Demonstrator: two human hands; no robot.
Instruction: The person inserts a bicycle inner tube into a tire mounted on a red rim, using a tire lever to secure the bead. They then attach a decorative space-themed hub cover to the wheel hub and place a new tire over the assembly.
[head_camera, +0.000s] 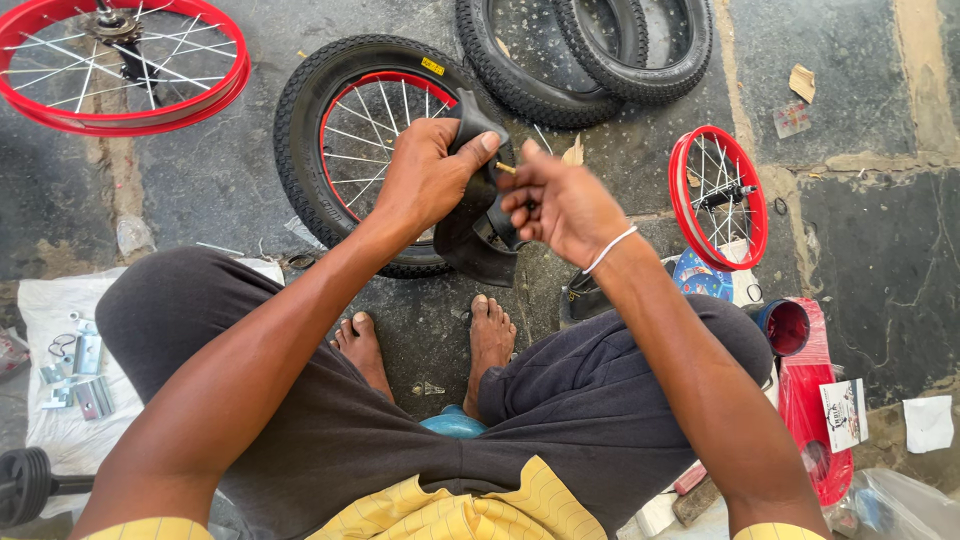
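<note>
My left hand (428, 178) grips a folded black rubber inner tube (478, 245), thumb pressed on its upper end. My right hand (560, 205) pinches the tube's valve area with the fingertips, a white band around its wrist. Both hands are held above a small wheel with a black knobby tyre and red rim (345, 140) that lies flat on the stone floor. My bare feet (488, 335) rest on the floor below the tube, and my knees in dark shorts frame the scene.
A red spoked rim (120, 65) lies at top left, and a smaller red rim (720, 195) stands at right. Two loose black tyres (590, 55) lie at top. Metal parts sit on a white sheet (60, 330) at left. A red plastic part (815, 400) lies at right.
</note>
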